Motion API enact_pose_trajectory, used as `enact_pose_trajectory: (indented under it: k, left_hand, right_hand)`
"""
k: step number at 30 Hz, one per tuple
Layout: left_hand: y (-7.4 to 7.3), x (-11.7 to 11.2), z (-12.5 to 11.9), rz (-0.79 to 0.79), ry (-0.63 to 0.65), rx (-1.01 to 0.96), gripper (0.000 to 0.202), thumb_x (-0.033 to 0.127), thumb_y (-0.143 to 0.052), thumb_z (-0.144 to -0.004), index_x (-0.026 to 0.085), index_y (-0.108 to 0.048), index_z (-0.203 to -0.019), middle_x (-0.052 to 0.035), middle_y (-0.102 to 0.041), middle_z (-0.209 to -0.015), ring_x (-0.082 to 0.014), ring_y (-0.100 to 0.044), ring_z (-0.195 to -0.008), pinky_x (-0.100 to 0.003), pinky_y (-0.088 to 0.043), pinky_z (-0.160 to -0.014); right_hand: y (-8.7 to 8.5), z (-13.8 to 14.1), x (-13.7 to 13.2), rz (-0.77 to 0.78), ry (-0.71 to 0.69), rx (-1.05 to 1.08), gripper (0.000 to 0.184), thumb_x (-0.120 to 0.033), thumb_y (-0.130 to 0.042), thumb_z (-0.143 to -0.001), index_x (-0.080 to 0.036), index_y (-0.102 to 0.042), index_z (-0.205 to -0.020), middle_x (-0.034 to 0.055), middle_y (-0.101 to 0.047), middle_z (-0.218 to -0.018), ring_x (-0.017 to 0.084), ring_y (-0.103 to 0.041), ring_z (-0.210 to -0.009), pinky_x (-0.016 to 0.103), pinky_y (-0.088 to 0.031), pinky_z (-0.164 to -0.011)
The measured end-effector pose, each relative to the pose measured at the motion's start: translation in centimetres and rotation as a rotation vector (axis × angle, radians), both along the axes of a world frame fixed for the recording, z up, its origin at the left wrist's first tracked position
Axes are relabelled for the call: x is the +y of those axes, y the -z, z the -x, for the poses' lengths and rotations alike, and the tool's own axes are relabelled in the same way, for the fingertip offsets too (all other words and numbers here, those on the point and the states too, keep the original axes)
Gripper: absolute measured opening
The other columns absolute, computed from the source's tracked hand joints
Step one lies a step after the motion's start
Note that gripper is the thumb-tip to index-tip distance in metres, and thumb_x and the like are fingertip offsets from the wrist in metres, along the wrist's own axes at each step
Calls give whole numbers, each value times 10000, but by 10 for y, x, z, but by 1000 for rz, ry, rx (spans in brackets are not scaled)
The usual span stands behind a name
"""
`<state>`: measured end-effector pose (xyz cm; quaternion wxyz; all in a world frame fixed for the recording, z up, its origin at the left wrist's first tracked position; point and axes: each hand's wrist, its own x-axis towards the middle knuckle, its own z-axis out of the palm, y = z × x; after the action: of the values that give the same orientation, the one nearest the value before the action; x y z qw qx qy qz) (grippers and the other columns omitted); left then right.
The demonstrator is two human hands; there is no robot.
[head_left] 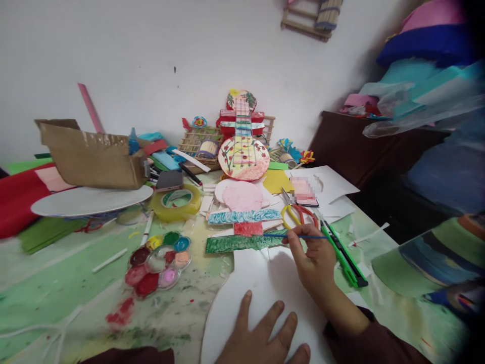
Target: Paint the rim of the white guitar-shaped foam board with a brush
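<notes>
My right hand (312, 255) pinches a thin blue paintbrush (275, 235), its tip at the red painted block (248, 228) between two painted strips. The nearer strip (223, 244) is green and the farther one (242, 217) is blue and white. My left hand (261, 333) lies with fingers spread on a white rounded board (231, 303) in front. Beyond the strips is a pink painted oval (242, 193). A round paint palette (157, 260) with several colours sits to the left.
A painted guitar-shaped craft (243, 151) leans by the wall. Scissors (299, 216) and a green cutter (346, 260) lie right of the strips. At left are a tape roll (176, 202), a phone (169, 179) and a cardboard box (91, 156).
</notes>
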<state>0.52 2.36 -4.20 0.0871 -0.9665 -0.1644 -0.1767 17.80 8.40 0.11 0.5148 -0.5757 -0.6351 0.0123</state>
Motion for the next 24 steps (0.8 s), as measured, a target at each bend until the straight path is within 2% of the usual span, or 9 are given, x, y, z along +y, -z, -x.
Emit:
enact_pose_trajectory:
  k: [5,9,14,16,20,24]
  left_hand:
    - [4,0,1,-11,-16,-41,301,353,-373,-1019,377,-564,-1250,36,-627,-1282,-180,-607,-1110,-397,-470,-942]
    - [8,-3,-6,81,-25,-46,295,362,-376,-1017,369,-605,-1203,32,-649,-1249,-197,-625,-1089,-436,-460,-959]
    - [24,-9,-16,219,-139,-102,371,424,-330,-1020,283,-627,-1190,26,-689,-1177,-201,-636,-1077,-439,-465,-972]
    - [29,-10,-18,230,-151,-114,379,431,-314,-1023,288,-618,-1200,32,-691,-1171,-198,-634,-1085,-445,-464,-975]
    - [27,-9,-18,210,-125,-147,375,399,-297,-1032,306,-622,-1194,43,-691,-1169,-205,-637,-1082,-480,-474,-963]
    - [21,-8,-19,251,-142,-167,406,398,-293,-1031,254,-655,-1146,39,-710,-1128,-205,-656,-1038,-462,-488,-958]
  right_hand:
    - [0,5,-4,6,-60,27,127,-277,-549,-870,-217,-566,-760,-1,-679,-680,156,-647,-620,254,-476,-570]
    - [1,13,-6,1,-117,-29,88,-265,-558,-864,-221,-583,-791,8,-675,-719,158,-650,-651,252,-498,-586]
    - [5,19,-8,-24,-193,-86,74,-241,-562,-863,-227,-603,-802,5,-684,-733,152,-660,-673,241,-514,-603]
    - [6,21,-7,-14,-199,-81,73,-248,-564,-863,-226,-607,-810,1,-688,-728,152,-662,-665,244,-519,-610]
    - [8,23,-6,23,-194,-71,100,-267,-558,-867,-228,-613,-794,-2,-692,-718,154,-663,-646,241,-517,-586]
    - [9,23,-4,61,-163,-62,111,-273,-553,-869,-228,-611,-786,-10,-692,-695,152,-659,-622,236,-508,-575]
